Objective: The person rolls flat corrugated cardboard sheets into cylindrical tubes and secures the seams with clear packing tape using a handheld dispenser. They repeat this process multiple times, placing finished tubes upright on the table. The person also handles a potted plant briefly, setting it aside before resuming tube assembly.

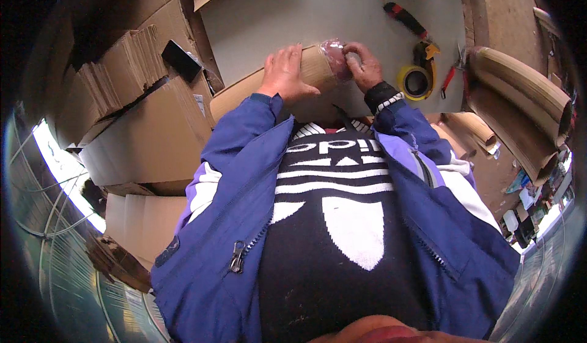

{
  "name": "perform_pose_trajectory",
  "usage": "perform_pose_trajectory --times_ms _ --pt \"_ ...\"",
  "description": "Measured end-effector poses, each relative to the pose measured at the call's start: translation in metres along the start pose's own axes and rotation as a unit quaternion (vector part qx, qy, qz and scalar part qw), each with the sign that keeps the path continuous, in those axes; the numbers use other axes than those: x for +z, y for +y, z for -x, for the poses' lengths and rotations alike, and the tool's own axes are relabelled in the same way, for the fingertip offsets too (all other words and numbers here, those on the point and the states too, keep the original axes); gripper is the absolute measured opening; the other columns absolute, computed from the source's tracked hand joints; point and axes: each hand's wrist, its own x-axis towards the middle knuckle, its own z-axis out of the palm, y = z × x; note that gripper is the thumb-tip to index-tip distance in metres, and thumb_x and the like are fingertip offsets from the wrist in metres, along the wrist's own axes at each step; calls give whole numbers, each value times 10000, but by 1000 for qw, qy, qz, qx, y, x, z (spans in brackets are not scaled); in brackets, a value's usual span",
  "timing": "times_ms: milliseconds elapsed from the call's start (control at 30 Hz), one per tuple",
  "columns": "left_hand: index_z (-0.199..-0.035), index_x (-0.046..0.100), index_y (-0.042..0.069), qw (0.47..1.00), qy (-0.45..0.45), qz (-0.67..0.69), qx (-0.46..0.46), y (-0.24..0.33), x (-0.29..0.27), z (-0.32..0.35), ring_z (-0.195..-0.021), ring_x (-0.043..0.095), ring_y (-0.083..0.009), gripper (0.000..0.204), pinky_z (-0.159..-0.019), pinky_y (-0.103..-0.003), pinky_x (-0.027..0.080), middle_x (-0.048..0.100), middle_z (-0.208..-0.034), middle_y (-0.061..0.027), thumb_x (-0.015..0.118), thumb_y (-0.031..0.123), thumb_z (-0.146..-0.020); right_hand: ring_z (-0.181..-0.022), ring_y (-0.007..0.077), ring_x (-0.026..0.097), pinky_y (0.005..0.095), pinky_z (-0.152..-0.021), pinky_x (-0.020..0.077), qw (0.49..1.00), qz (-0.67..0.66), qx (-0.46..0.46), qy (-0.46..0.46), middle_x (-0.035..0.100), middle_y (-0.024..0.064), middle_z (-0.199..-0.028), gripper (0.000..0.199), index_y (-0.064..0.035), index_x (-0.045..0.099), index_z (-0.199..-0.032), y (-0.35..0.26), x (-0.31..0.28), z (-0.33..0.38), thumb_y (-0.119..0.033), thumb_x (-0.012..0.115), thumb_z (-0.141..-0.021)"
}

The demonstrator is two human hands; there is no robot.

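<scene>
A roll of brown cardboard (238, 97) lies across the grey table in front of me. My left hand (286, 74) grips it from above, fingers over the far side and thumb spread along the near side. Clear, shiny plastic (334, 58) sticks out of or wraps the roll's right end; which one I cannot tell. Thumb and fingers of my right hand (365, 66) are closed on this plastic. Right of that hand lies a yellow roll of tape (403, 80), touching a yellow and black tool (427, 55).
A red and black utility knife (405, 20) and a red-handled tool (450, 78) lie on the table (293, 12). Stacked cardboard (147, 135) fills the left side, with a dark flat phone-like object (181, 60) on it. Large curved cardboard pieces (520, 98) stand at right.
</scene>
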Motion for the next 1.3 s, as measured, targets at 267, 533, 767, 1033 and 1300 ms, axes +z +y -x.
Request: perform_pose_trajectory --times_ms 267,533,767,1033,1300 --pt "-1445 330 58 998 35 -42 -15 36 41 26 -1314 370 -332 1173 -1040 -478 315 406 -1382 -146 891 485 -507 -1141 364 575 414 -976 457 982 111 73 -131 614 196 -1225 393 -75 631 -1210 -11 19 -16 -329 460 -963" --pt "-1405 336 88 996 75 -36 -26 41 63 42 -1305 377 -334 1101 -1059 -490 308 388 -1391 -133 894 393 -506 -1146 305 587 389 -965 478 989 143 5 -24 621 91 -1246 339 -122 675 -1111 0 22 14 -330 439 -983" --pt "-1411 323 60 991 119 -42 -36 34 88 49 -1326 360 -338 1147 -1082 -495 287 386 -1401 -137 901 444 -499 -1102 312 606 415 -921 502 988 152 -40 7 625 94 -1227 311 -137 670 -1115 20 27 20 -317 463 -967" --pt "-1443 327 80 993 93 -73 -22 46 76 41 -1367 336 -336 1141 -1070 -564 287 376 -1444 -151 883 494 -537 -1062 323 608 423 -911 492 985 163 -53 -18 645 98 -1140 256 -141 666 -1054 5 18 19 -274 470 -959" --pt "-1387 417 159 995 102 0 -22 62 82 23 -1259 422 -256 956 -997 -477 333 475 -1316 -75 827 454 -576 -1060 331 594 423 -909 484 979 199 -25 -23 640 111 -1117 251 -127 647 -1049 -3 23 26 -262 462 -949"
